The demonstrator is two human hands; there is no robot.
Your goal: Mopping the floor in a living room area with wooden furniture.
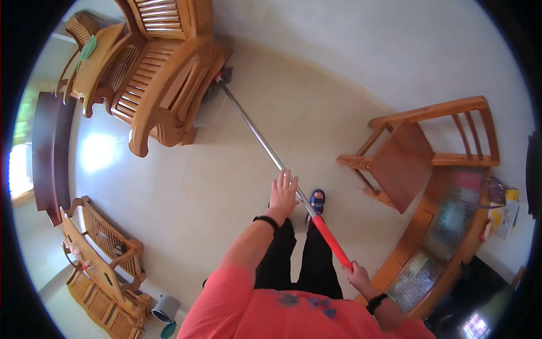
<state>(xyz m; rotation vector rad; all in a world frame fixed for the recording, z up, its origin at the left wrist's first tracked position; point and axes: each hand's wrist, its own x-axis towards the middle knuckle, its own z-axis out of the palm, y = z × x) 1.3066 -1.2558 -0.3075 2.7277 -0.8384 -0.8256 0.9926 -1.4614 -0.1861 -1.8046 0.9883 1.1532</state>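
A long-handled mop (257, 133) with a silver pole, a red grip and a grey shaggy head slants across the view. Its head (226, 74) lies on the floor against the base of a wooden armchair (164, 85) and is partly hidden by it. My right hand (357, 278) is closed around the end of the red grip, near my right hip. Further up, my left hand (284, 192) lies over the silver pole, its fingers stretched out and spread, not wrapped around it.
A wooden chair (403, 161) stands at right, beside a glass-topped wooden cabinet (418, 277). Wooden benches (107, 231) and a grey bin (166, 309) are at lower left. A dark wooden piece (53, 152) stands by the left wall. Pale tiled floor (226, 198) lies between.
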